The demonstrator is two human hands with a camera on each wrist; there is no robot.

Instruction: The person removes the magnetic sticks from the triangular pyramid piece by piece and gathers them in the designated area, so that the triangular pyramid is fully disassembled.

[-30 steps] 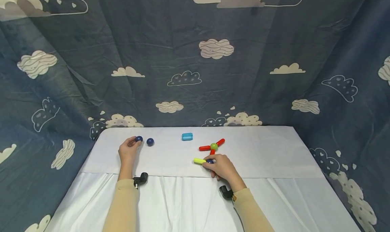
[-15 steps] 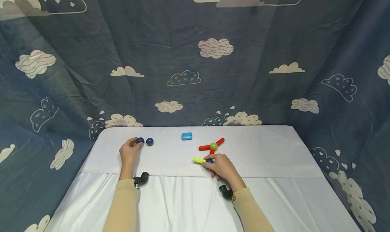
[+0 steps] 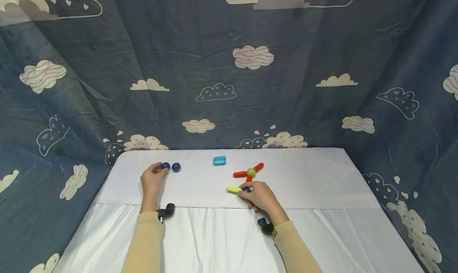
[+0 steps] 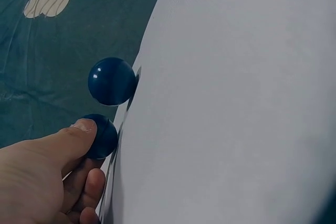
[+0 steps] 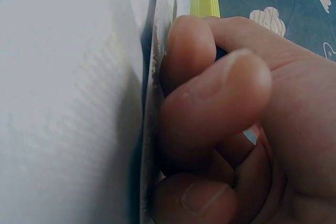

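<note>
Your left hand (image 3: 152, 180) pinches a blue ball (image 4: 106, 141); a second ball (image 3: 176, 167) sits just right of it. Your right hand (image 3: 262, 197) pinches a dark ball (image 3: 246, 190) beside a yellow stick (image 3: 234, 189).

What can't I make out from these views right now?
- Head view: where the yellow stick meets the dark blue piece; the right hand covers it.
- Head view: the near end of the lowest red stick, behind that hand.
- Left wrist view: part of the held blue ball, under the left hand.
- Head view: details of the light blue item, too small.
</note>
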